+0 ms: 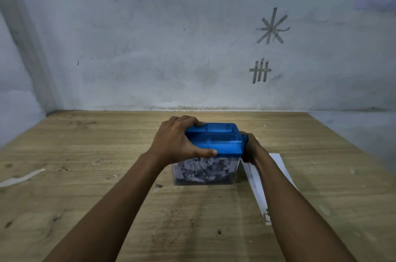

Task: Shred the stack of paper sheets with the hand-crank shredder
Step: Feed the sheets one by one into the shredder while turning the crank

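The shredder [214, 144] is sitting mid-table [85, 154], straight ahead of both arms, its long axis running left to right across the view. The left hand [177, 139] is clamping the blue lid's left end, fingers curling over the far edge and the thumb pressing along the near edge. The right hand [250, 150] is closing around the crank [245, 138] that is sticking out of the lid's right end; only a dark blue nub of it is showing, so the exact hold is hard to read. That crank lies on the right side, nearest the right hand, so the turning is likely falling to that hand while the left is bracing the box.

The lid is glossy translucent blue plastic with a slot along its top. The bin [232, 172] beneath is clear and boxy, and pale shreds [203, 169] are filling most of it. The paper [278, 165], white and flat, is lying on the table just right of the shredder, partly under the right forearm. The table is worn, speckled wood grain; a pale scrap [21, 177] is lying at its left edge
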Tool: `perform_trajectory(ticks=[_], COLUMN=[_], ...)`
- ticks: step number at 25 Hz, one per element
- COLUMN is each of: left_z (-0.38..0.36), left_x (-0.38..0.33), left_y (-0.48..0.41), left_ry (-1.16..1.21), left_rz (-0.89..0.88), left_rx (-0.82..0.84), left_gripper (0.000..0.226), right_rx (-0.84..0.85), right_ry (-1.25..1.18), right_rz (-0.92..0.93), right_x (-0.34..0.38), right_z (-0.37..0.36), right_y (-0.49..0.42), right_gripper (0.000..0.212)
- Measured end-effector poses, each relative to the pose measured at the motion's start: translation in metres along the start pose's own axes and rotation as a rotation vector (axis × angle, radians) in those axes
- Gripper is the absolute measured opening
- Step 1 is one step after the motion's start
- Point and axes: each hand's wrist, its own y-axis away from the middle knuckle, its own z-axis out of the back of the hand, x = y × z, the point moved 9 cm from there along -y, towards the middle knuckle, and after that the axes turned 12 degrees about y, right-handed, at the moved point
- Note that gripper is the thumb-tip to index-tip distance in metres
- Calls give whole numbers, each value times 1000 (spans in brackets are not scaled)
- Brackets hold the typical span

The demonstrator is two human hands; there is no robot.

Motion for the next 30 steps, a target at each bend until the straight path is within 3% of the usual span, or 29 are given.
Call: perform_trajectory(ticks=[3,7,13,15,17,19,20,23,26,30], left_z=[0,4,2,2,2,-1,-7,-39,-56,-62], left_x=[1,6,4,0,-10,-24,-35,-66,-74,-66], left_y=[2,-1,-1,-3,-6,-7,-7,1,4,12], left_ry=[-9,-46,-109,-142,-232,-309,-320,-305,-310,-388], left_rz=[5,10,30,35,46,24,-6,-102,-120,-189], left_rx=[-3,-2,16,87,170,215,234,248,141,53], left_gripper=[93,97,100,108,102,84,79,81,84,87], right_rx=[-39,-216,-166,-193,-290,-523,-598,-483,-477,-603], right_ry=[-101,290,501,580,607,759,845,954,933,740], right_rz=[16,213,336,391,419,308,169,-157,-121,18], right_x=[-7,-3,-6,-1,-4,-18,-30,-74,-85,-78], right_z=[1,15,17,23,42,82,103,127,126,133], right_y=[16,41,64,77,90,100,105,113,114,117], right_gripper=[29,40,47,49,44,34,42,75,68,35])
